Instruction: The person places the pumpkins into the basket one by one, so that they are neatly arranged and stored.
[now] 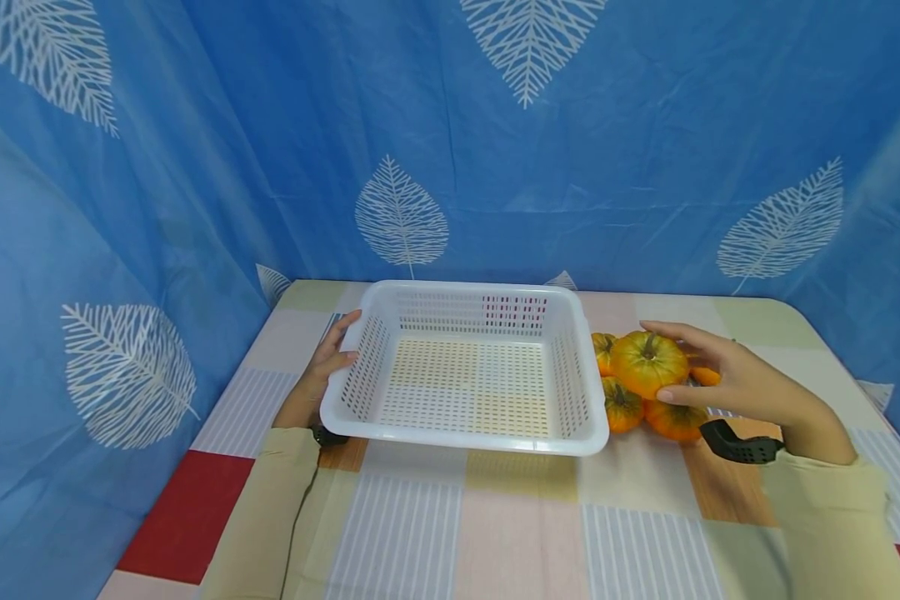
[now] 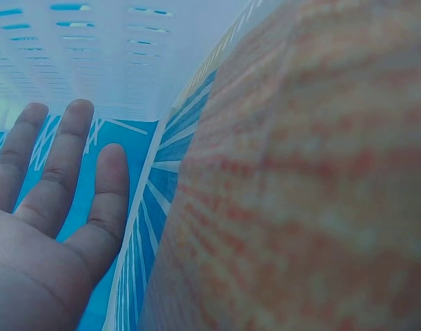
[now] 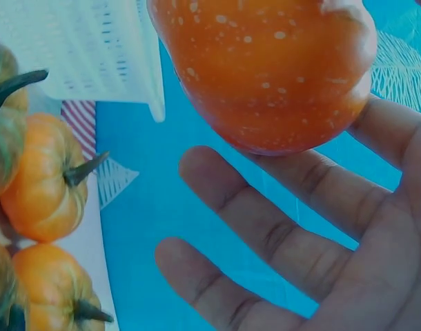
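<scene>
A white plastic basket (image 1: 463, 450) with slotted walls lies in the middle of the table. My left hand (image 1: 322, 367) holds its left side, thumb and a finger over the rim; in the left wrist view three straight fingers reach along the outer wall. To the right of the basket, my right hand (image 1: 708, 375) grips a small pumpkin (image 1: 648, 364) between thumb and fingers, above a group of other pumpkins. Seen from the right wrist, this orange pumpkin (image 3: 272, 76) has pale specks, and several fingers extend below it.
Several orange-green pumpkins (image 1: 621, 406) with dark stems sit together against the right side of the basket. A patchwork-patterned cloth (image 1: 517, 533) covers the table. Blue curtains (image 1: 270, 150) with white leaf prints hang behind and at both sides.
</scene>
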A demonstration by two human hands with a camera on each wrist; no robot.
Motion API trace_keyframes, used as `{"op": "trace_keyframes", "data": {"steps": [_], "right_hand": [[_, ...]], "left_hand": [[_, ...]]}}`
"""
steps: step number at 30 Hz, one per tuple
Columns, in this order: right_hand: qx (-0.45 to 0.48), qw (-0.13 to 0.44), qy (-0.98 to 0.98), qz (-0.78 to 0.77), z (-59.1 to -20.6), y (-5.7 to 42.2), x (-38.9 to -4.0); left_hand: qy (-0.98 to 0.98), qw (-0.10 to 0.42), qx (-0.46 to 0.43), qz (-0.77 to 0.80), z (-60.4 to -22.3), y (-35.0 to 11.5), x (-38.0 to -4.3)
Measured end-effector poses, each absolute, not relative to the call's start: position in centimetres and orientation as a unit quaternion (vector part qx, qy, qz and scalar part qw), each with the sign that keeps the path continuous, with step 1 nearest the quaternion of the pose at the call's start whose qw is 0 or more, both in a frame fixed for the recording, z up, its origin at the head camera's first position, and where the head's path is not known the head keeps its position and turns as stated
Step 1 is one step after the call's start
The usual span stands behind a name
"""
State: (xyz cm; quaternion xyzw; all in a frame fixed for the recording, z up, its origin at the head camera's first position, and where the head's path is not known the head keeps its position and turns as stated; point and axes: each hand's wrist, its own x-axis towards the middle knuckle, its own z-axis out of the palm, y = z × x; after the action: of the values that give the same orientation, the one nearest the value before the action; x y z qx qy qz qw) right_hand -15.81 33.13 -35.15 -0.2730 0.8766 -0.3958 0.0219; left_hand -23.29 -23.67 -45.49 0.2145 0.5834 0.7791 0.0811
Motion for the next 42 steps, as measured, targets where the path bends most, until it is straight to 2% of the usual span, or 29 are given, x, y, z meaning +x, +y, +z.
{"op": "trace_keyframes", "data": {"steps": [8,24,42], "right_hand": [[-0.256,0.03,0.892,-0.371,-34.5,31.6,-16.6],[-0.309,0.05,0.853,-0.417,-34.0,27.8,-18.3],[-0.273,0.116,0.854,-0.427,-32.8,24.7,-20.8]], "left_hand": [[0.58,0.084,0.218,0.781,-45.6,-23.7,-23.3],[0.577,0.086,0.223,0.781,-45.7,-23.8,-23.3],[0.548,0.1,0.225,0.8,-45.6,-23.9,-23.3]]}}
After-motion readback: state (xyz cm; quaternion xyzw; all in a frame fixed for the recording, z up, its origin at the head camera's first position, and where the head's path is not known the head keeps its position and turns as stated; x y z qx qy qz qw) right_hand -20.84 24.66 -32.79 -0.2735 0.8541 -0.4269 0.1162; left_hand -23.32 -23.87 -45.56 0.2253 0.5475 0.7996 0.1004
